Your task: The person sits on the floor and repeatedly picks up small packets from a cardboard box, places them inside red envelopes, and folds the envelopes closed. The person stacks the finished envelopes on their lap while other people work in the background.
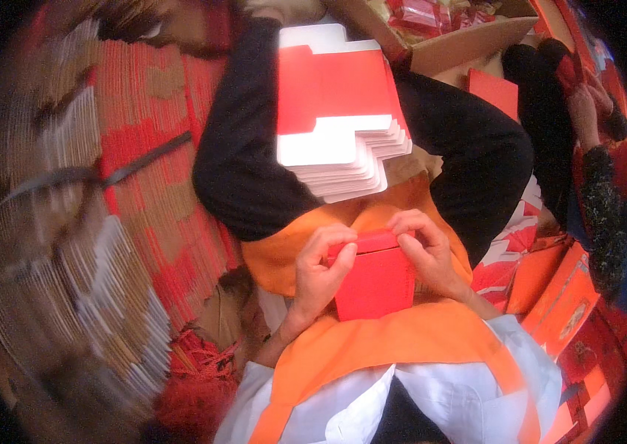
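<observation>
A small red paper box [375, 285] sits in my lap against the orange apron [395, 337]. My left hand [321, 270] grips its far left corner between thumb and fingers. At the far right corner, my right hand [428, 250] pinches the same edge, thumb on the near side. A dark slit runs along the box's far edge, under a narrow red strip between my hands. Beyond them, a pile of flat red-and-white die-cut card blanks [332, 89] rests against my left leg.
Strapped bundles of red and brown card sheets [147, 148] fill the left side, with red cords [206, 359] nearby. An open cardboard carton [469, 41] holds red packets at the far right. Another person's arm [602, 207] is on the right, beside orange-red boxes [561, 292].
</observation>
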`<state>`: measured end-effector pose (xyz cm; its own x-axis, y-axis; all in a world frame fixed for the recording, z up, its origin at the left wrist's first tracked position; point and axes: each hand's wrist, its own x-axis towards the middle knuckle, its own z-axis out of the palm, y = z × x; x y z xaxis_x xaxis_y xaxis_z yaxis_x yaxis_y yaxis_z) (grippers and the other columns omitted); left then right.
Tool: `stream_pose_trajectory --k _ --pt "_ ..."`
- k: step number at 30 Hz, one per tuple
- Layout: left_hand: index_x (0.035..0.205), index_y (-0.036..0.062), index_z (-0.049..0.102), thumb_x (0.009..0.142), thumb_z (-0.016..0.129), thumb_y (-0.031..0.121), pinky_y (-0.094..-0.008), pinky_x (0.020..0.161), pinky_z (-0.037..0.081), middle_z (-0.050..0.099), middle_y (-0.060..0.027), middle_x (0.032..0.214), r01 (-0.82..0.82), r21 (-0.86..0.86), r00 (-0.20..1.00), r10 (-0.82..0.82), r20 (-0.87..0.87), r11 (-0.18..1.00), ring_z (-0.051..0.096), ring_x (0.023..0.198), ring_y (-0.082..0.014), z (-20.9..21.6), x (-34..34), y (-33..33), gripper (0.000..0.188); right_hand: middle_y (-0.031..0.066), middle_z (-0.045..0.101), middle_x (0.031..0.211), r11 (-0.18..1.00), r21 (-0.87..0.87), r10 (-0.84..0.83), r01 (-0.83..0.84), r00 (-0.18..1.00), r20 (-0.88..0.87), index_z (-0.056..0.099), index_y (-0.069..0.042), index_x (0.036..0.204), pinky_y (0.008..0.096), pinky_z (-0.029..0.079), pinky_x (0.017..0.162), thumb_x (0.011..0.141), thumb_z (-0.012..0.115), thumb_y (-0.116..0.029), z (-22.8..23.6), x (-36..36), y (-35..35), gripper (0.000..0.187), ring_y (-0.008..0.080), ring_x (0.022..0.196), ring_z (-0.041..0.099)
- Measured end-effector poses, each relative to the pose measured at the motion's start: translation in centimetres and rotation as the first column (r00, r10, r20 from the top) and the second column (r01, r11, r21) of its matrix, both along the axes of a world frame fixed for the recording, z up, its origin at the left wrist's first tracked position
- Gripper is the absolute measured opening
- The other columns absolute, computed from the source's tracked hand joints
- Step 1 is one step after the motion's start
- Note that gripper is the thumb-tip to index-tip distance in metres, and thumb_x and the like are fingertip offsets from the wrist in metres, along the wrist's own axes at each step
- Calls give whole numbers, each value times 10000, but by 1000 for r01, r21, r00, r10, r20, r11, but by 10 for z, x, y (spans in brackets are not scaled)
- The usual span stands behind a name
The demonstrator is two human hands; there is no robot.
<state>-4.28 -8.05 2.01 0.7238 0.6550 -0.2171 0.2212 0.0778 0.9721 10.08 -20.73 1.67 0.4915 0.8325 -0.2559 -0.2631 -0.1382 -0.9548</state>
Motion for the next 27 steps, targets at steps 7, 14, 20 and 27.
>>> stream_pose_trajectory --k 7,14,20,27 --pt "894 -11 577 767 552 -42 -300 839 434 596 -113 931 -16 -16 1000 17 18 1000 568 922 -214 -3 -5 -2 132 97 539 958 999 35 28 -30 999 35 535 -3 894 287 399 831 822 439 25 -8 0 -4 123 179 932 512" --pt "915 -12 578 769 528 -41 -330 884 416 601 -125 966 -18 61 999 16 43 998 560 973 -243 -6 -8 -6 157 104 539 965 999 16 48 -48 999 5 538 7 898 287 394 848 843 423 20 -7 2 -2 127 184 940 509" --pt "912 -7 560 769 491 -46 -346 923 387 584 -134 996 -42 43 999 41 32 998 535 1019 -251 -1 -4 -11 163 96 542 959 1000 22 19 -17 997 -77 542 13 903 284 395 852 857 430 7 -6 1 0 121 174 943 508" --pt "908 0 539 758 501 -36 -362 942 369 576 -137 1011 -57 52 998 55 35 997 515 1048 -266 0 0 -14 159 82 573 983 995 -9 96 -97 994 -56 564 7 929 273 414 835 867 483 -27 -6 8 0 108 159 959 528"
